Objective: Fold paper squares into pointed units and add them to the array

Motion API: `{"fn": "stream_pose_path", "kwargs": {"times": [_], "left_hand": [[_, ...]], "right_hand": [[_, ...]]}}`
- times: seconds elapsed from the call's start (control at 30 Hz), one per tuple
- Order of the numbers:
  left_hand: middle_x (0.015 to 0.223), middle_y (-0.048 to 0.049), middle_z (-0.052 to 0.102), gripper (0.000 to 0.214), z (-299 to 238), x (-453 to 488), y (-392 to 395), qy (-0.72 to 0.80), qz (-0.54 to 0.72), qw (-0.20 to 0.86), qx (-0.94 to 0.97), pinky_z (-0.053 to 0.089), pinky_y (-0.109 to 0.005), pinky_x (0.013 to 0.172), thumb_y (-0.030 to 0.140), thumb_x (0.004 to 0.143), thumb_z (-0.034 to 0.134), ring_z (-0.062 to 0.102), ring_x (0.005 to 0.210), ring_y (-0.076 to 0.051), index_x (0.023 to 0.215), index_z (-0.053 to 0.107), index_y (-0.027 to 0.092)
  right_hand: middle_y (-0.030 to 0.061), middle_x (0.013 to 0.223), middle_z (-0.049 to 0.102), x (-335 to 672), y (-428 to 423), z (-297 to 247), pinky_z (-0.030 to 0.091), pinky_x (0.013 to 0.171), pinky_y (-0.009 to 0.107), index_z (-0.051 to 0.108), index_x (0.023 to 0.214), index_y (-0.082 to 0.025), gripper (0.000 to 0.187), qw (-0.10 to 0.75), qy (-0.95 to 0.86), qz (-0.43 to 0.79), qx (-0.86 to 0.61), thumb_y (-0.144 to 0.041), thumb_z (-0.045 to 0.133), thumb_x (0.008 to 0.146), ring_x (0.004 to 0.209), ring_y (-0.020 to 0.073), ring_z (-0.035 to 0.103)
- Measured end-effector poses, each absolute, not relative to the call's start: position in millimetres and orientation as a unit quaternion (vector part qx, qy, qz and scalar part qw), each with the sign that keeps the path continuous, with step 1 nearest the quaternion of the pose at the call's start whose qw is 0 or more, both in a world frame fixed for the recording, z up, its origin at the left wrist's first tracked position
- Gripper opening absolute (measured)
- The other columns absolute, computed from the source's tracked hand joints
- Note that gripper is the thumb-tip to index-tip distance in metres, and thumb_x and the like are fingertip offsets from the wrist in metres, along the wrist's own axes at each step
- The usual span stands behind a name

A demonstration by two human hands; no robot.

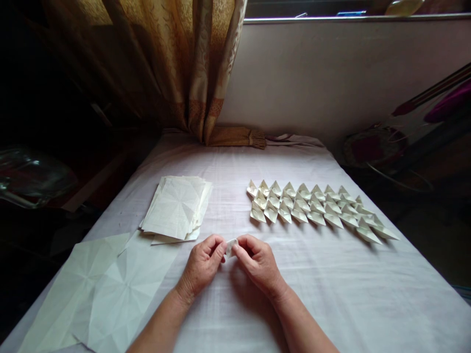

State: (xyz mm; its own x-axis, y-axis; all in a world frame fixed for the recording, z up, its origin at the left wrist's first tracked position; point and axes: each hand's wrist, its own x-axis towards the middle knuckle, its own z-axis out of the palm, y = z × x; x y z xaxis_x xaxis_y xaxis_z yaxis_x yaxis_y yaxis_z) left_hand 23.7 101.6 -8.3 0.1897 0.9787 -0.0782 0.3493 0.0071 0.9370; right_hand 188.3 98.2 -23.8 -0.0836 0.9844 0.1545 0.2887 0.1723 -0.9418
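Between my two hands is a small piece of folded white paper [231, 247], pinched from both sides above the cloth. The fingers of my left hand [206, 260] close on its left edge. My right hand [257, 260] grips the right edge between thumb and forefinger. Much of the paper is hidden by the fingers, so its full shape cannot be made out. To the right, folded paper boats [316, 206] stand in several close rows. Left of the hands lies a stack of creased paper sheets [174, 206].
Large creased sheets [125, 289] spread over the table's near left. A pale cloth [331, 294] covers the table. A gold-brown curtain [206, 63] hangs down to the far edge, against a pale wall [312, 73]. A clear glass vessel [33, 176] is at the far left.
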Motion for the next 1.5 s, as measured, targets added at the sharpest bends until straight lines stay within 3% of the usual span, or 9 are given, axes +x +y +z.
{"fn": "stream_pose_path", "kwargs": {"times": [0.2, 0.63, 0.9, 1.27, 1.5], "left_hand": [[0.055, 0.0029, 0.056, 0.033, -7.7, 22.7, 101.3, 0.531, 0.328, 0.482, 0.615, 0.037, -0.019, 0.046, 0.045, 0.090, 0.046, 0.044, 0.042, -0.008, 0.072, 0.054, 0.018], [0.065, 0.0012, 0.056, 0.030, -8.0, 21.4, 101.6, 0.496, 0.310, 0.465, 0.665, 0.042, -0.022, 0.062, 0.040, 0.091, 0.047, 0.053, 0.062, -0.012, 0.074, 0.057, 0.017], [0.066, 0.0021, 0.055, 0.026, -6.8, 21.3, 101.3, 0.486, 0.297, 0.481, 0.666, 0.040, -0.021, 0.056, 0.041, 0.090, 0.051, 0.050, 0.059, -0.011, 0.083, 0.060, 0.017], [0.069, 0.0019, 0.058, 0.022, -6.2, 21.9, 102.0, 0.493, 0.276, 0.480, 0.671, 0.040, -0.021, 0.059, 0.035, 0.088, 0.053, 0.052, 0.061, -0.011, 0.078, 0.061, 0.017], [0.068, 0.0023, 0.058, 0.019, -3.7, 23.3, 100.6, 0.492, 0.261, 0.482, 0.676, 0.040, -0.021, 0.060, 0.034, 0.087, 0.053, 0.052, 0.062, -0.011, 0.084, 0.062, 0.017]], "right_hand": [[-0.0020, 0.060, 0.052, 188.8, 98.4, -22.1, 0.038, 0.054, 0.021, 0.056, 0.067, -0.018, 0.024, 0.451, -0.613, 0.410, -0.503, -0.032, 0.053, 0.086, 0.055, 0.0102, 0.046], [0.0002, 0.064, 0.061, 189.5, 97.8, -19.7, 0.042, 0.056, 0.021, 0.062, 0.073, -0.017, 0.021, 0.446, -0.627, 0.421, -0.481, -0.030, 0.053, 0.087, 0.057, 0.0109, 0.052], [-0.0010, 0.062, 0.060, 187.9, 98.5, -21.1, 0.041, 0.055, 0.020, 0.060, 0.071, -0.018, 0.020, 0.463, -0.620, 0.402, -0.489, -0.029, 0.055, 0.086, 0.055, 0.0101, 0.051], [0.0000, 0.064, 0.061, 189.4, 96.6, -19.9, 0.042, 0.057, 0.021, 0.061, 0.072, -0.017, 0.021, 0.441, -0.621, 0.421, -0.492, -0.030, 0.053, 0.087, 0.058, 0.0111, 0.053], [-0.0019, 0.061, 0.054, 189.3, 98.1, -22.6, 0.039, 0.054, 0.021, 0.058, 0.069, -0.018, 0.021, 0.435, -0.623, 0.414, -0.501, -0.032, 0.056, 0.085, 0.056, 0.0102, 0.047]]}}
